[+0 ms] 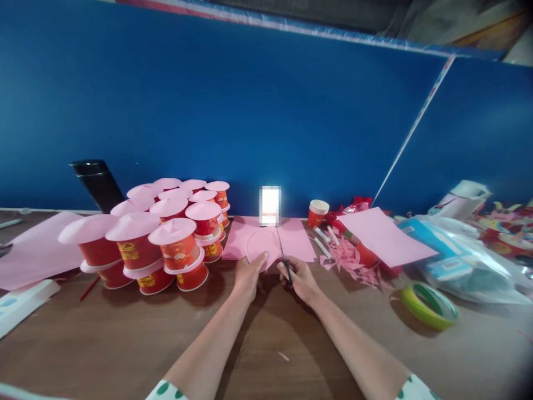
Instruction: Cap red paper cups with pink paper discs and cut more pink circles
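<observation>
My left hand (249, 273) pinches a round piece of pink paper (263, 244) at its lower edge, thumb on top. In my right hand (300, 280) is a pair of dark scissors (285, 261), its blades pointing away from me along the right side of the round paper. Whether the blades are parted I cannot make out. Behind both hands lies a stack of pink paper sheets (302, 241) on the brown table (266, 355). A bright, blurred-out upright rectangle (270, 205) stands at the back of the stack.
Several red paper cups with pink paper tops (172, 244) stand stacked at left, before a black bottle (97, 183). At right are a nested cup stack (318, 211), pink paper scraps (353, 264), a yellow-green tape roll (428, 305) and a plastic bag (478, 272). A blue partition (250, 111) closes the back.
</observation>
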A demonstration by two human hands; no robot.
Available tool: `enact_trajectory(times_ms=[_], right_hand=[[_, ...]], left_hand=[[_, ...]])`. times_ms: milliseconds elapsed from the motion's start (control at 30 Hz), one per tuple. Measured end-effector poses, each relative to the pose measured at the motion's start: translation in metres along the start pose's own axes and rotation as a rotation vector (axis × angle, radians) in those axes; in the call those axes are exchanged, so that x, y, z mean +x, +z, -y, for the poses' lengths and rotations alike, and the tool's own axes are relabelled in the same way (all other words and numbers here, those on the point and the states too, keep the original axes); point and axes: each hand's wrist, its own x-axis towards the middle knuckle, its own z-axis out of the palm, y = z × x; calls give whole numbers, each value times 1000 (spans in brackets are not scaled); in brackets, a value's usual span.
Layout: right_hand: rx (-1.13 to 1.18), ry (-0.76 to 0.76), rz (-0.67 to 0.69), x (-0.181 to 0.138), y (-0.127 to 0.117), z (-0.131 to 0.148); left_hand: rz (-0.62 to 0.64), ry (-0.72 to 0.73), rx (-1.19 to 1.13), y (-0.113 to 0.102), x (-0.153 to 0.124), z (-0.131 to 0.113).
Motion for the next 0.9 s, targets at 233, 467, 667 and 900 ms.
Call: enact_trajectory(times_ms=[233, 467, 667, 900], right_hand=[[11, 15, -1, 0, 0, 0], [7, 3, -1, 0, 0, 1], [1, -5, -3, 1, -1, -2], [1, -12, 2, 0, -1, 0]], left_hand=[[-10, 21, -21, 1, 0, -1], [-13, 24, 4, 1, -2, -3], [-20, 28, 16, 2, -2, -3], [0, 39, 11, 1, 0, -1]])
